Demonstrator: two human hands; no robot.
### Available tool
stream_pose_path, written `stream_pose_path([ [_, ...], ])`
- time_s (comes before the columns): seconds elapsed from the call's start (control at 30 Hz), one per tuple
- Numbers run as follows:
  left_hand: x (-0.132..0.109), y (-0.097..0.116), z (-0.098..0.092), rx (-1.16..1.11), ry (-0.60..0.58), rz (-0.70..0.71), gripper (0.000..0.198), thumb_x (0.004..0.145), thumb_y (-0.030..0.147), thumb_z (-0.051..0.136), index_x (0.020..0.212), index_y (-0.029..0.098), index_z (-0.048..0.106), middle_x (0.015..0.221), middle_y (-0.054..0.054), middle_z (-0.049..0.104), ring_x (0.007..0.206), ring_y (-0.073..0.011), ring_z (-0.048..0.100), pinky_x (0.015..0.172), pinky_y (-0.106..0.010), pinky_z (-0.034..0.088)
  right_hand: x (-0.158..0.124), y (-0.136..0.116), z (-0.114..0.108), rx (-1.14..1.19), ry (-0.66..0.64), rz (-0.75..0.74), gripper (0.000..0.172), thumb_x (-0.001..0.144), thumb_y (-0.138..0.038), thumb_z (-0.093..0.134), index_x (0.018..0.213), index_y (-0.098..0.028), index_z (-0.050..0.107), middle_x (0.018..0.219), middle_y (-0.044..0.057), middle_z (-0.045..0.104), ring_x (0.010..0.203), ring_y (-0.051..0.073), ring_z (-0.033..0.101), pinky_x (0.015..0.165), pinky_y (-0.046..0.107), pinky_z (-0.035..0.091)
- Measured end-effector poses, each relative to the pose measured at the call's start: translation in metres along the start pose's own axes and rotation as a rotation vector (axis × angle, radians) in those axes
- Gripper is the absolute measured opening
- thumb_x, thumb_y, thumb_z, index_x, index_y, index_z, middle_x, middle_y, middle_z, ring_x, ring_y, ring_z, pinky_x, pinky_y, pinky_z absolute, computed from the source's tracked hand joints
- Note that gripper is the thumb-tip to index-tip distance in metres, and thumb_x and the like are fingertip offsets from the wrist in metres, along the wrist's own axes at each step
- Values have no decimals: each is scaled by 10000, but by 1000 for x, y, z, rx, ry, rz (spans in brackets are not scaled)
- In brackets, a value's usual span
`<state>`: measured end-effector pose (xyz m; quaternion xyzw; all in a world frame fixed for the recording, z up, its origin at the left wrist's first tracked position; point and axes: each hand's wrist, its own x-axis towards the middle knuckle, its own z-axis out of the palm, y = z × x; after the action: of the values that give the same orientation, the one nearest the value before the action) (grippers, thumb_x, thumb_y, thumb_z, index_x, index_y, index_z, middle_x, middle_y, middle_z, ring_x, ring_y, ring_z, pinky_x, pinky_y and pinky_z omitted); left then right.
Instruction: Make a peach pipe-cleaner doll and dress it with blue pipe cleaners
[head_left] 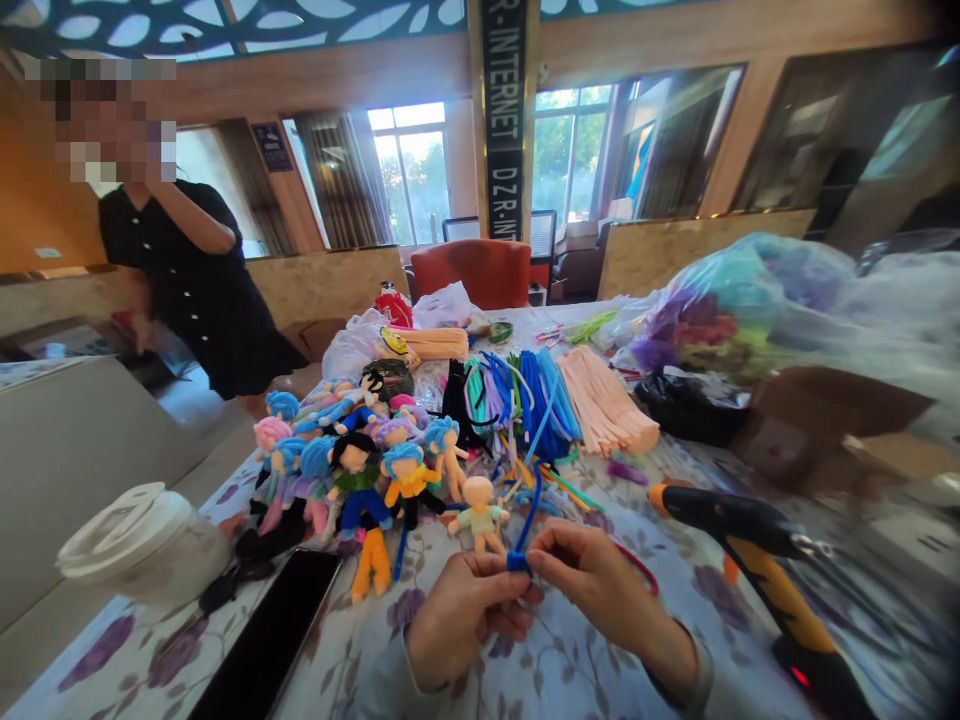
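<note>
Between my fingertips is a blue pipe cleaner, bent into a small coil at its lower end, with the free end standing up. My left hand pinches the coil from the left. From the right, my right hand pinches the same coil with thumb and finger. Just behind the hands is a small peach doll with a pale green top. To its left lies a pile of finished-looking fuzzy dolls with blue, pink and black hair. Yellow doll trousers lie in front of the pile.
Bundles of blue pipe cleaners and peach pipe cleaners lie behind. A black and orange glue gun stands at right. At left are a phone and white lidded container. A person stands beyond.
</note>
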<state>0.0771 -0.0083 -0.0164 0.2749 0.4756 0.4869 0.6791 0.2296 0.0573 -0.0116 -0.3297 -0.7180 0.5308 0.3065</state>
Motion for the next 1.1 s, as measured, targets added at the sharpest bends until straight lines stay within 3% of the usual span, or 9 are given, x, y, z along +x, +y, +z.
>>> stream_pose_path([
  [0.3, 0, 0, 3, 18, 39, -34, 239, 541, 288, 791, 644, 99, 688, 589, -49, 674, 382, -82, 537, 357, -191, 394, 1, 4, -4, 92, -81, 63, 375, 849, -449, 551, 699, -124, 661, 504, -36, 483, 441, 82, 408, 446, 212, 325],
  [0.5, 2, -5, 4, 106, 11, -40, 198, 542, 266, 758, 594, 89, 687, 539, -39, 650, 370, -77, 531, 366, -185, 404, 2, 1, 1, 136, -124, 106, 266, 765, -373, 654, 762, -111, 703, 618, 24, 636, 509, 104, 516, 463, 200, 372],
  [0.77, 0, 3, -4, -49, -111, -65, 245, 681, 312, 718, 785, 90, 718, 767, -109, 731, 480, -95, 607, 417, -178, 433, 6, 8, -4, 112, -62, 117, 278, 765, -375, 616, 632, -132, 638, 509, -29, 540, 401, 64, 413, 396, 187, 304],
  [0.93, 1, -2, -5, -24, -133, -85, 232, 663, 263, 759, 820, 94, 736, 801, -103, 745, 555, -117, 665, 507, -194, 505, 4, 5, -3, 73, -52, 68, 250, 775, -346, 626, 654, -131, 665, 570, 4, 615, 512, 103, 523, 482, 200, 382],
  [1.1, 4, -11, -5, 42, -134, -101, 336, 606, 378, 813, 778, 98, 742, 761, -87, 744, 518, -109, 651, 485, -196, 507, 3, 6, 3, -14, -33, 29, 228, 777, -316, 643, 665, -123, 688, 614, 26, 656, 587, 135, 573, 529, 209, 418],
])
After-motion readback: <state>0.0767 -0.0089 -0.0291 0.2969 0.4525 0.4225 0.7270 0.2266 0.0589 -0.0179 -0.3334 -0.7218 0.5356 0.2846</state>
